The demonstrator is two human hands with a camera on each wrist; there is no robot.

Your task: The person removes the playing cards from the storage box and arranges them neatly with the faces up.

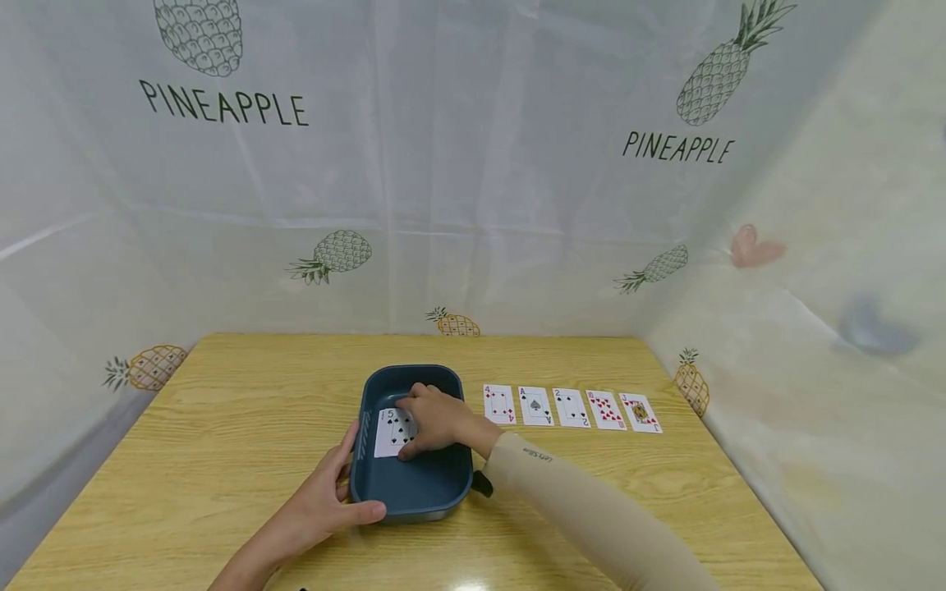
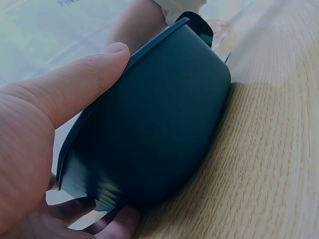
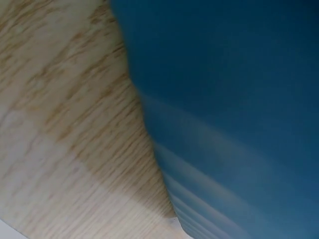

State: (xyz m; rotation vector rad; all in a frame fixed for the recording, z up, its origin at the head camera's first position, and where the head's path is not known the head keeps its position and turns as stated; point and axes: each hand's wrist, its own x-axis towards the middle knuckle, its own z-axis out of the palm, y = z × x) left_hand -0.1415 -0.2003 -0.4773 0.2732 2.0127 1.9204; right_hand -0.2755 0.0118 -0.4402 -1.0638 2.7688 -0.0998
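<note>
Black-suited five card [image 1: 388,435] (face up) in blue tray [image 1: 414,491].

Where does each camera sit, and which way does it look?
Head: on the head, facing forward and down at the table, tub and row of cards; left hand and right hand show.
Left wrist: on that wrist, facing the tub's outer wall; left hand shows, right forearm beyond.
Right wrist: on that wrist, facing the tub's side and the table; no hand shows.
All share tub and table.
</note>
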